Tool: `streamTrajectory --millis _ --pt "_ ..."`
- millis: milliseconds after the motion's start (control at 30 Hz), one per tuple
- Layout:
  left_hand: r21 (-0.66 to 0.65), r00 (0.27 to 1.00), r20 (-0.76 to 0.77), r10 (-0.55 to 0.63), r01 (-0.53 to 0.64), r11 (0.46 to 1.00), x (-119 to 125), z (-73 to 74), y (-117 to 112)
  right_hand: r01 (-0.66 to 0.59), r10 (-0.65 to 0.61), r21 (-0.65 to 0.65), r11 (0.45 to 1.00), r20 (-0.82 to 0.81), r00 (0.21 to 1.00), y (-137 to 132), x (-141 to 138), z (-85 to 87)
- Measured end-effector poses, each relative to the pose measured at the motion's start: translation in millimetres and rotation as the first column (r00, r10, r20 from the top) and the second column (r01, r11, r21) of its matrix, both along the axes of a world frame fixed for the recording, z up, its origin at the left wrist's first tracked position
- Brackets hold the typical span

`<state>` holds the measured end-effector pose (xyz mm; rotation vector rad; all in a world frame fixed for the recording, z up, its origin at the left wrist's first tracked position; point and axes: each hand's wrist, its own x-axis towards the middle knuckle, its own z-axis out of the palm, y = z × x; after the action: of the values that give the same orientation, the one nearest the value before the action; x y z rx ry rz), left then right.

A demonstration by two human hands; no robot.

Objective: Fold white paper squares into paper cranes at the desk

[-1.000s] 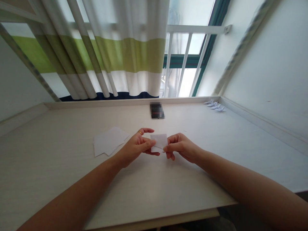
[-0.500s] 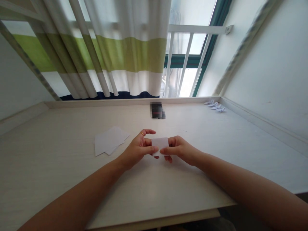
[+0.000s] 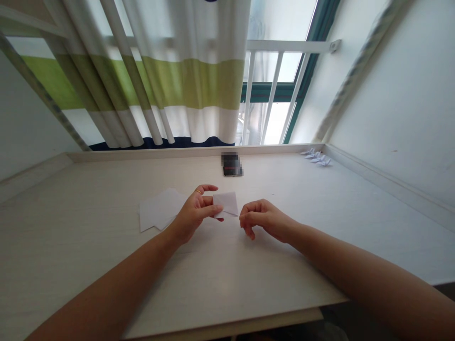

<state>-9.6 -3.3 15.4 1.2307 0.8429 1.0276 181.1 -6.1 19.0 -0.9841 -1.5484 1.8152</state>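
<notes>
A small folded piece of white paper (image 3: 228, 202) is held above the table, with a slanting fold edge along its lower part. My left hand (image 3: 197, 208) pinches its left side, thumb on top and fingers behind; the index finger is lifted and curved, with a ring on one finger. Just right of the paper, my right hand (image 3: 259, 217) has its fingers curled in and the thumb against them. Its fingertips are close to the paper's lower right corner; whether they touch it I cannot tell.
Loose white paper sheets (image 3: 156, 208) lie overlapping at the left, partly behind my left hand. A dark, pixelated object (image 3: 230, 165) is at the table's back edge. Several small folded white paper pieces (image 3: 316, 157) sit in the far right corner. A raised rim (image 3: 159, 154) borders the table (image 3: 227, 284).
My left hand has moved left and slightly up with the folded paper. My right hand has let go of the paper's right side and stays nearly in place, fingers more curled.
</notes>
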Motion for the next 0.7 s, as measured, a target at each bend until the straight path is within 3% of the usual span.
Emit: streamTrajectory --millis 133,267,467,700 --pt "-0.009 0.993 -0.018 -0.113 0.113 0.994 0 0.5 -2 0.05 -0.05 0.003 0.999 0.029 0.998 0 1 1.9" --pt "-0.047 0.978 -0.058 -0.199 0.196 0.979 3 0.0 -5 0.004 -0.004 0.011 1.0 0.019 1.0 -1 -2 -1.3" --pt "-0.007 1.0 -0.007 -0.027 0.027 1.0 12 -4.8 -6 0.131 -0.133 0.072 0.989 0.026 0.991 -3 -6 -4.9" --pt "-0.043 0.993 0.084 0.082 -0.079 0.996 15 -4.8 -9 0.053 -0.055 0.098 0.994 0.015 0.998 -7 -10 -5.4"
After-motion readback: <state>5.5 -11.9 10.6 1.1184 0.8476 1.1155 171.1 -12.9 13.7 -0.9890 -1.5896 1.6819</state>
